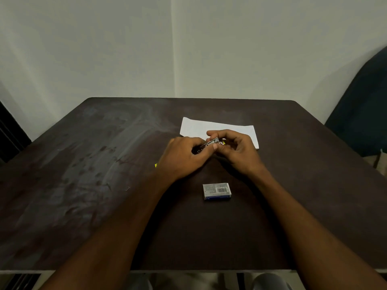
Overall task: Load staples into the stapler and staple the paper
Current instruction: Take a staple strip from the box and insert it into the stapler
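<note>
Both hands, left hand [184, 158] and right hand [236, 151], grip the stapler [211, 142]; the near staple box [217, 191] bears a barcode, its print unreadable.

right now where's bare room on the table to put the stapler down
Free: the wide left half of the table, and the right side past the paper. Crowded: the middle, where both hands hold the stapler above the staple box.
</note>
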